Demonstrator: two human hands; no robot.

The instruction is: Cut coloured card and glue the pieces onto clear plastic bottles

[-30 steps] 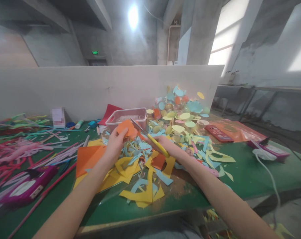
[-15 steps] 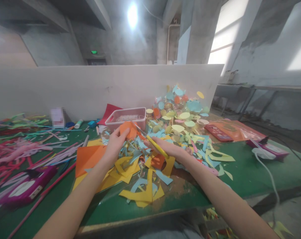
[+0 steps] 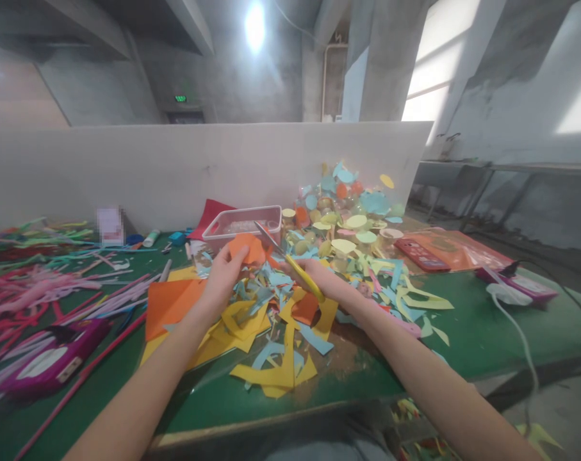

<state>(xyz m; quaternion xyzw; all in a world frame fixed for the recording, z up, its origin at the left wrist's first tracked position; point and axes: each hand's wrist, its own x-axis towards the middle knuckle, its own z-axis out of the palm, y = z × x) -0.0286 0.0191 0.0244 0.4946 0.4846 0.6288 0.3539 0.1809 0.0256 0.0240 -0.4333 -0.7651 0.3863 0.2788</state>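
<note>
A piece of orange paper (image 3: 250,248) is pinched in my left hand (image 3: 227,272), just in front of the pink basket (image 3: 213,238). My right hand (image 3: 314,275) grips yellow-handled scissors (image 3: 302,276), whose metal blades point up and left and stand apart along the right edge of the paper. Beneath both hands spreads a heap of blue, yellow and orange paper scraps (image 3: 271,288). Next to my left forearm lies a larger orange sheet (image 3: 170,306) on yellow paper.
Cut paper ovals (image 3: 344,246) and clear round balls pile up at the back right. A red phone (image 3: 422,255) lies beside an orange sheet. Pipe cleaners (image 3: 45,288) and a purple device (image 3: 57,358) occupy the left. A white panel (image 3: 127,166) stands behind.
The scissors' blades have risen and now show above the orange paper, clear of its edge. My left hand has turned the paper slightly.
</note>
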